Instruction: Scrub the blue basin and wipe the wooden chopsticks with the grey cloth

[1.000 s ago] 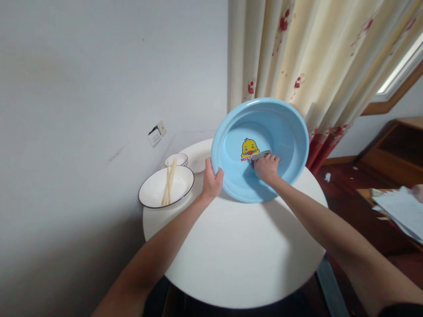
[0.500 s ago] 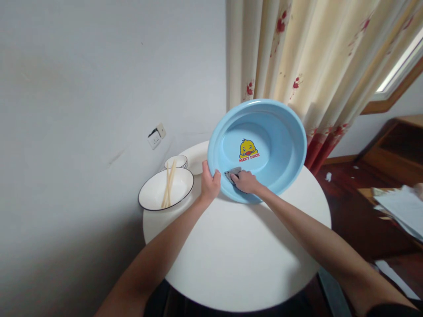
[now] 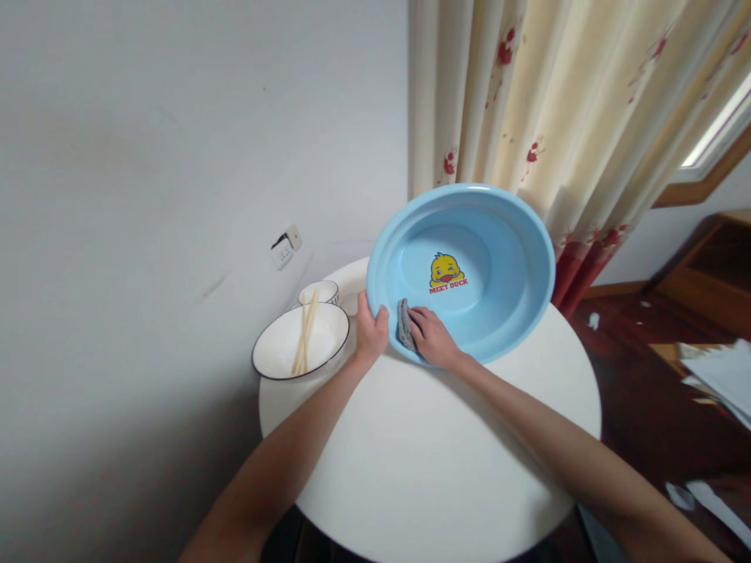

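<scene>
A light blue plastic basin [image 3: 516, 266] with a yellow duck print inside is tilted up toward me over the white round table [image 3: 434, 453]. My left hand [image 3: 371, 328] grips its left rim, thumb on the inner side and fingers mostly hidden behind. In my right hand [image 3: 432, 336] is a grey cloth [image 3: 404, 324], pressed against the basin's inner wall at the lower left, close to my left thumb. The fingers of that hand are bent over the cloth.
Left of the basin stand a large white bowl [image 3: 275, 344] with chopsticks [image 3: 304, 332] across it, a smaller bowl [image 3: 320, 292] and a white dish [image 3: 350, 289]. A wall socket [image 3: 282, 254] is behind them. The curtain [image 3: 486, 102] hangs behind the basin; papers [image 3: 721, 375] lie at right.
My right hand has shifted slightly left along the inner wall, and the cloth now stands more upright in its fingers. My left hand keeps its hold on the rim. The view has shifted slightly.
</scene>
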Tool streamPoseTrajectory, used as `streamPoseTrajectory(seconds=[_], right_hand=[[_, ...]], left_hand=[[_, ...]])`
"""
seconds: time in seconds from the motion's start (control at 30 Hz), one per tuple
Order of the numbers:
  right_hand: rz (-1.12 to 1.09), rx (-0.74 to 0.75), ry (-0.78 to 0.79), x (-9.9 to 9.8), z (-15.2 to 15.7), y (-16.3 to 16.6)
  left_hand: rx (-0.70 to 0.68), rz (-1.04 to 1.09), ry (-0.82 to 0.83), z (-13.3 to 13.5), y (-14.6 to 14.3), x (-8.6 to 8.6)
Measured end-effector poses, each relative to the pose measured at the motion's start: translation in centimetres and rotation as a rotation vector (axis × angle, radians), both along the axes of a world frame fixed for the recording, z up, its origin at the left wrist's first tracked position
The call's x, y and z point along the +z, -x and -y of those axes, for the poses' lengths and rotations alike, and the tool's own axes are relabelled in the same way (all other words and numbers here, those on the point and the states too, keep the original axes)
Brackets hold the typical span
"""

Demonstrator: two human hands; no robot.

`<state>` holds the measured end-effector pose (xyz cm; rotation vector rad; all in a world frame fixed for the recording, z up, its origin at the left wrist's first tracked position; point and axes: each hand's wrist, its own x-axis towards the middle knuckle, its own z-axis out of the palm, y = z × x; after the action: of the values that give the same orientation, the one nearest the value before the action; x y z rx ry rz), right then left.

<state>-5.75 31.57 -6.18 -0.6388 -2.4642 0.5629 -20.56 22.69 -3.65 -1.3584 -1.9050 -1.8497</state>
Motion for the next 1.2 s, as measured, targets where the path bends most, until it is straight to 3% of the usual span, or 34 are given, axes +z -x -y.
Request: streamPoseTrajectory(seconds=[0.17, 0.4, 0.77, 1.03, 1.2], right_hand=[[0.226, 0.043, -0.096, 0.4, -1.4, -2.8], [0.558, -0.222, -0.164, 1.6, -2.5, -5.1], [0.284, -0.178, -0.066, 0.3, -0.1, -3.2], [-0.055, 0.093, 0.007, -0.9, 1.1, -2.1], [0.051, 0.010, -0.057, -1.5, 1.3, -1.8]], left_hand=[[0.007, 0.013, 0.005, -0.2, 0.2, -0.3], [-0.012, -0.007, -0.006, -0.4, 0.2, -0.4], [-0.002, 0.005, -0.048, -0.7, 0.3, -0.9], [0.000, 0.034, -0.050, -0.7, 0.1, -0.9], [0.032, 0.028, -0.047, -0.8, -0.2, -1.1]])
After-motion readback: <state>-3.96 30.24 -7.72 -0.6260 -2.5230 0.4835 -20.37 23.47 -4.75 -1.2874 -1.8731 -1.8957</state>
